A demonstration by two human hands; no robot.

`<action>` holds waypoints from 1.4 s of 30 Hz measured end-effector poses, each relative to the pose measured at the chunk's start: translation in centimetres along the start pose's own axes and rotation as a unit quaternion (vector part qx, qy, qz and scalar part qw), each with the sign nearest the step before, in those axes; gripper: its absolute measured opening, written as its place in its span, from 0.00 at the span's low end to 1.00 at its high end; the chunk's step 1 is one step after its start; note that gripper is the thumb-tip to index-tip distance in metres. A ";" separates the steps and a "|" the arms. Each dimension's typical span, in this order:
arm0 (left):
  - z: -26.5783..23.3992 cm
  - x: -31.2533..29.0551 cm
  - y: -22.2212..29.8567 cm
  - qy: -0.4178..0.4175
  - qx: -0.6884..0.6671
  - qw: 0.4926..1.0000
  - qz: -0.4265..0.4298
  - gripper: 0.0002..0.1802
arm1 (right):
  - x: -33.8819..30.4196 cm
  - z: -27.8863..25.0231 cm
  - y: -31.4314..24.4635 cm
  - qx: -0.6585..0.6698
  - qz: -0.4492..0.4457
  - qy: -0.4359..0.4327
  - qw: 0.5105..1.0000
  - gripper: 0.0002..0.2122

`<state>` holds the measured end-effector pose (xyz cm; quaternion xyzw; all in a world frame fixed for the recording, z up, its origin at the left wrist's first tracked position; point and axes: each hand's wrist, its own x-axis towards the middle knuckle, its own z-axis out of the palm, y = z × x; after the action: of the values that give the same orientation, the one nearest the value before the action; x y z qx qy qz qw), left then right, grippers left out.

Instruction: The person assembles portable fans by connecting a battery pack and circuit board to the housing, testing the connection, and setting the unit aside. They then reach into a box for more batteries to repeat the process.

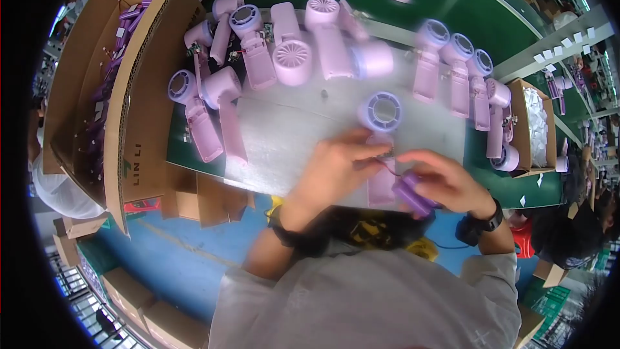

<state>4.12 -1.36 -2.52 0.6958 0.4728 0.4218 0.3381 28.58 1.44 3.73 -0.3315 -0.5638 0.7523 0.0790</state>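
A pink handheld fan with a lilac head ring (383, 112) lies in front of me, its handle shell (381, 187) pointing toward me and laid open. At the neck of this fan my left hand (339, 167) is closed, fingertips pinching at a small circuit board (387, 154). My right hand (445, 181) grips a purple battery (413, 195) beside the handle. Thin dark wire runs from the battery toward the board. The right thumb and index finger reach near that board; motion blur hides the exact contact.
Several pink fans and shells (258, 61) stand across the back of the grey work mat (290, 123), with more fans (458, 81) at the right. A tall cardboard box (152, 110) of purple batteries (123, 32) is at the left. A small box (549, 136) holds white pieces.
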 end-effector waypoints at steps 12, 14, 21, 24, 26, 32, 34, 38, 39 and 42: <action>-0.8 0.0 0.7 -0.036 0.047 0.998 0.034 0.22 | 0.2 -0.3 0.1 -0.212 -0.147 0.005 0.966 0.39; -0.9 0.1 0.7 -0.044 0.054 0.997 0.042 0.22 | 0.5 -0.1 0.1 -0.322 -0.194 0.023 0.926 0.39; -1.3 0.4 0.7 -0.072 0.056 0.995 0.048 0.22 | 2.0 2.2 1.7 -0.312 -0.194 0.117 0.923 0.31; -1.5 0.5 0.8 -0.074 0.057 0.994 0.053 0.22 | 2.3 2.6 2.2 -0.352 -0.220 0.137 0.900 0.30; -1.6 0.5 0.8 -0.077 0.056 0.994 0.056 0.22 | 2.4 3.0 2.3 -0.371 -0.230 0.148 0.887 0.30; -2.2 0.6 1.0 -0.094 0.089 0.989 0.072 0.23 | 1.8 4.3 2.5 -0.398 -0.243 0.181 0.866 0.26; -2.2 0.5 1.0 -0.099 0.092 0.988 0.071 0.23 | 1.7 4.5 2.6 -0.396 -0.250 0.190 0.863 0.26; -2.1 0.5 0.9 -0.097 0.085 0.989 0.076 0.23 | 1.7 4.6 2.5 -0.438 -0.255 0.191 0.841 0.23; -2.1 0.5 0.8 -0.098 0.082 0.989 0.075 0.23 | 1.8 4.6 2.5 -0.448 -0.260 0.193 0.833 0.23; -2.3 0.6 1.0 -0.098 0.074 0.990 0.072 0.22 | 1.9 4.6 2.7 -0.469 -0.270 0.194 0.818 0.22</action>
<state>2.55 -0.99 -0.58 0.7892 0.4159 0.3386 0.2992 25.05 -2.20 1.21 -0.3021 -0.8883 0.2655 0.2218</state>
